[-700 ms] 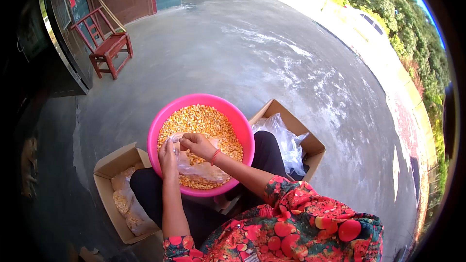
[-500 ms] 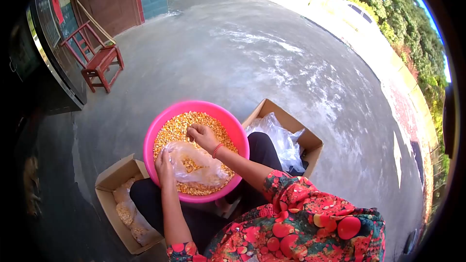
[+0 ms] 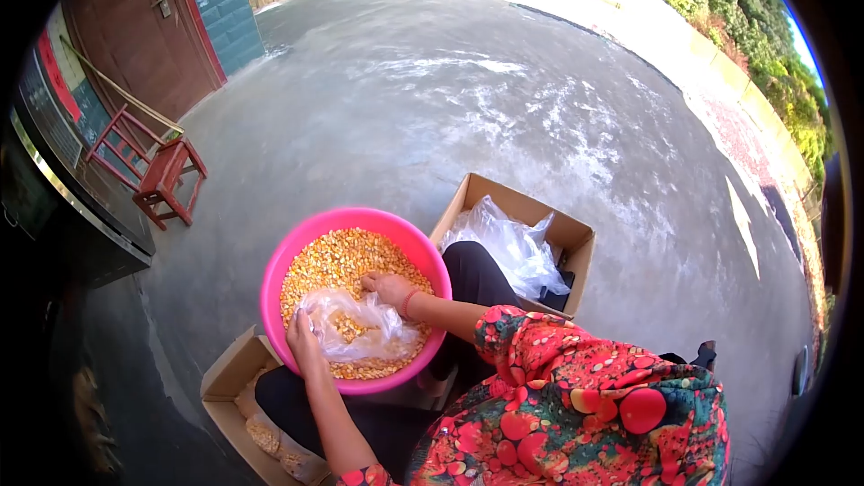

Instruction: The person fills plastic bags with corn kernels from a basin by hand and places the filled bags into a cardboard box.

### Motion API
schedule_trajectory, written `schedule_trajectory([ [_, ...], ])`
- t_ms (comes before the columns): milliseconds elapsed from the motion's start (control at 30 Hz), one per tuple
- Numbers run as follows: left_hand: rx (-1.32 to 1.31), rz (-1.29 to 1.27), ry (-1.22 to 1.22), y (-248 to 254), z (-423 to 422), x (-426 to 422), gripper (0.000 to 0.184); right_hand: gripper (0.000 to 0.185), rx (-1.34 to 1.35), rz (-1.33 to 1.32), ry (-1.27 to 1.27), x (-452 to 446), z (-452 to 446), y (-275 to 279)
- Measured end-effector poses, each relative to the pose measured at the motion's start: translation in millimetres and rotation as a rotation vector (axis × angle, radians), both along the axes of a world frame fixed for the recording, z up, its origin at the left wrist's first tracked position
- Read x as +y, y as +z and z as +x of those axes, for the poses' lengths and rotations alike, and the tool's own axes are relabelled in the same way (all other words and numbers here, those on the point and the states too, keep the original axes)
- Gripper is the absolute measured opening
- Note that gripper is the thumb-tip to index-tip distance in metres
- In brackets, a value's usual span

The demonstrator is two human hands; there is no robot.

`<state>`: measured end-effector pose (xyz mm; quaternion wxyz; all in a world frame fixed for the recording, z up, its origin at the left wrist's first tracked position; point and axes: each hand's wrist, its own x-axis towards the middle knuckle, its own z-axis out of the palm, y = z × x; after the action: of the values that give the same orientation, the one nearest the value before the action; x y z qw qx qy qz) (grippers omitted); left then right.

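Observation:
A pink basin (image 3: 274, 252) full of yellow-orange corn kernels (image 3: 328, 256) sits between my knees. On the kernels lies a clear plastic bag (image 3: 373, 331) with its mouth spread and some corn inside. My left hand (image 3: 304, 342) pinches the bag's edge at the basin's left side. Curled fingers of my right hand (image 3: 391, 290), which wears a red bracelet (image 3: 409, 302), dip into the kernels just above the bag; the fingertips are partly hidden.
At right stands a cardboard box (image 3: 576, 283) with clear plastic bags (image 3: 508, 252) inside. Another cardboard box (image 3: 225, 387), left of my leg, contains bags of corn (image 3: 265, 436). A red wooden chair (image 3: 166, 175) is at far left on the concrete floor (image 3: 360, 108).
My right hand has lowered from above the corn into the kernels beside the bag. The left hand keeps its grip on the bag. The camera view has shifted slightly.

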<state>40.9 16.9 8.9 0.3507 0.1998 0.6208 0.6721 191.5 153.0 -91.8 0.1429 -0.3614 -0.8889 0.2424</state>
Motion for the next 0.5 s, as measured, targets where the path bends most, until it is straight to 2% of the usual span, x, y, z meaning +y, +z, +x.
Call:
schedule_trajectory([
  [100, 0.006, 0.011, 0.008, -0.8, 1.2, -1.7, 0.026, 0.026, 0.022, 0.011, 0.058, -2.8, 4.3, 5.1],
  [200, 0.009, 0.019, 0.0, -6.0, -3.0, -2.9, 0.026, 0.024, -0.047, -0.106, 0.035, -5.2, 3.6, 11.5],
  [267, 0.02, 0.016, -0.013, -12.5, -8.3, -3.5, 0.026, 0.021, 0.377, -0.426, -0.126, -7.4, -0.5, 3.4],
  [300, 0.019, 0.042, -0.024, -18.4, -10.8, -3.3, 0.026, 0.021, 0.385, -0.424, -0.126, -0.6, -3.6, -6.3],
  [367, -0.014, 0.075, -0.031, -17.2, -8.0, -2.8, 0.025, 0.019, 0.609, -0.648, -0.237, 12.8, -7.9, -23.3],
  [400, -0.01, 0.077, -0.031, -15.5, -5.8, -3.7, 0.025, 0.019, 0.613, -0.647, -0.234, 13.0, -5.1, -10.8],
  [467, -0.011, 0.073, -0.027, -12.0, -4.1, -3.5, 0.025, 0.013, 0.687, -1.335, -0.465, 15.2, 8.1, 31.4],
  [500, 0.002, 0.08, -0.031, -12.6, -6.1, -2.8, 0.025, 0.011, 0.756, -1.478, -0.425, 19.5, 8.6, 35.0],
])
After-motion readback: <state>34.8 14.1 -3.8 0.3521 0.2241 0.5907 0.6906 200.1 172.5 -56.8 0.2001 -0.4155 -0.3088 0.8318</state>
